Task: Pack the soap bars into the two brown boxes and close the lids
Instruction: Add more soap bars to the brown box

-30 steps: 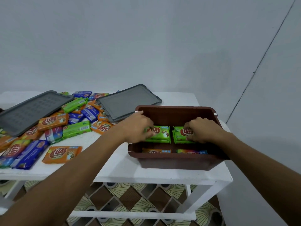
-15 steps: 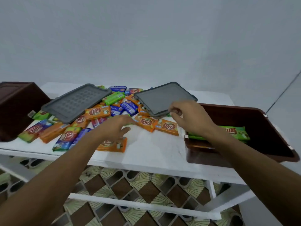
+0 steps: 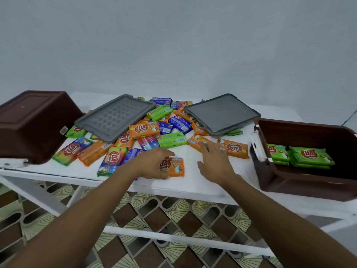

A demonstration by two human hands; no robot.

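1. Head view: at nine o'clock a brown box [image 3: 36,124] rests tipped over on the white table [image 3: 193,188], its underside facing the camera.
2. Toward ten o'clock, a grey lid with a dimpled face [image 3: 116,118] lies tilted on the heap of soap bars [image 3: 154,130], which spreads in orange, green and blue wrappers across the table's middle.
3. Near the front edge, at six o'clock of the heap, the left hand [image 3: 152,165] comes down on an orange soap bar [image 3: 173,167]; its fingers curl around the bar's left end, thumb at the near side, closing in a grasp while the bar lies flat on the table.
4. Just beside it, the right hand [image 3: 214,161] hovers palm down with fingers spread, holding nothing; its fingertips [image 3: 202,145] reach an orange bar [image 3: 197,141] at the heap's edge, though contact cannot be told.
5. At one o'clock, a second grey lid [image 3: 222,113], smooth-faced, leans on the bars.
6. At three o'clock, the other brown box [image 3: 301,182] stands upright and open, with green soap bars [image 3: 307,155] stacked flat inside.
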